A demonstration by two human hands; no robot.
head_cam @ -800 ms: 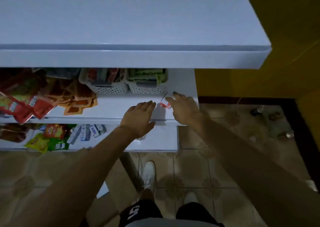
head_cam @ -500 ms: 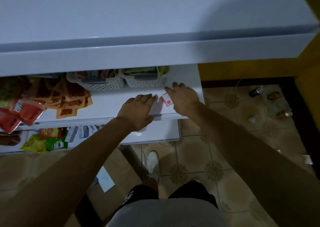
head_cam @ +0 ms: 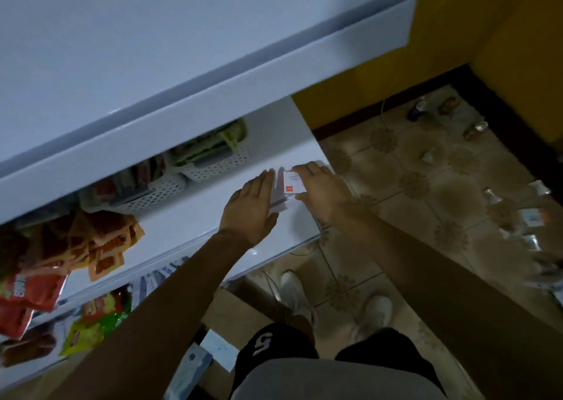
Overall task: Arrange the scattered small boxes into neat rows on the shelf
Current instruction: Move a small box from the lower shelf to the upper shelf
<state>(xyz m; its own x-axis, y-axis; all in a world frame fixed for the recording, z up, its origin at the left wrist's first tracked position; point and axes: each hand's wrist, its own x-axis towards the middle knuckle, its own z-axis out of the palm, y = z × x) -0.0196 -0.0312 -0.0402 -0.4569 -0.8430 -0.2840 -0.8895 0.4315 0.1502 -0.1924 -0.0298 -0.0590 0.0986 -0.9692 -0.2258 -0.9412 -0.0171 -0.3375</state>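
At the right end of the white shelf (head_cam: 189, 226), the right hand (head_cam: 323, 189) pinches a small white box (head_cam: 293, 183) between thumb and fingers, the left hand (head_cam: 249, 210) lying flat, fingers straight, just left of it

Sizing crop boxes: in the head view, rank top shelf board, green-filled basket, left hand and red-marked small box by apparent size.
1. top shelf board
2. green-filled basket and left hand: alike; basket partly hidden, so unranked
3. small box

Head-worn view, tilted, steeply down onto white shelf (head_cam: 189, 226).
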